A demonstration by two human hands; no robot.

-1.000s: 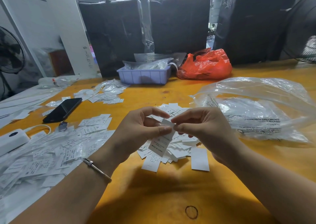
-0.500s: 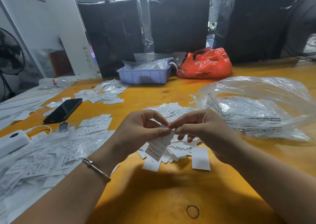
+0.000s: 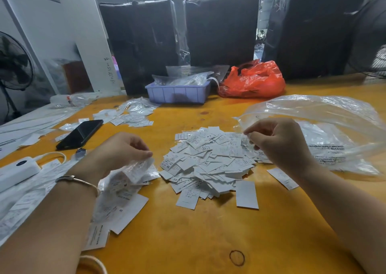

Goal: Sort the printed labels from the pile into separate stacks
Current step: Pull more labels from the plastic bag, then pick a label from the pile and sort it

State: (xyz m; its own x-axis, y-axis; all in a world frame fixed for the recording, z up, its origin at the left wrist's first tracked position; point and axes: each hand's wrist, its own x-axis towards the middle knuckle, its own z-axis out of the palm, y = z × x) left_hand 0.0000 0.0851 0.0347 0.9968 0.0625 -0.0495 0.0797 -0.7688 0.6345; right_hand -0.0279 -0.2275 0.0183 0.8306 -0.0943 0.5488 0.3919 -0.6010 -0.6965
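A loose pile of small white printed labels (image 3: 208, 161) lies in the middle of the orange table (image 3: 188, 236). My left hand (image 3: 121, 150) hovers left of the pile and pinches a motion-blurred white label (image 3: 137, 167) over a spread of sorted labels (image 3: 117, 202). My right hand (image 3: 279, 146) is at the pile's right edge, its fingertips pinching a small blurred label (image 3: 247, 143). More labels cover the table's left side (image 3: 27, 200), and another group (image 3: 129, 117) lies further back.
A large clear plastic bag (image 3: 325, 131) lies behind my right hand. A black phone (image 3: 80, 134) and a white power bank (image 3: 16, 169) sit at left. At the back stand a blue tray (image 3: 177, 93), a red bag (image 3: 252, 80) and black wrapped bundles (image 3: 221, 27).
My hands, together over the pile with one label between them, have parted. The left moved left and down with a label; the right moved to the pile's right edge.
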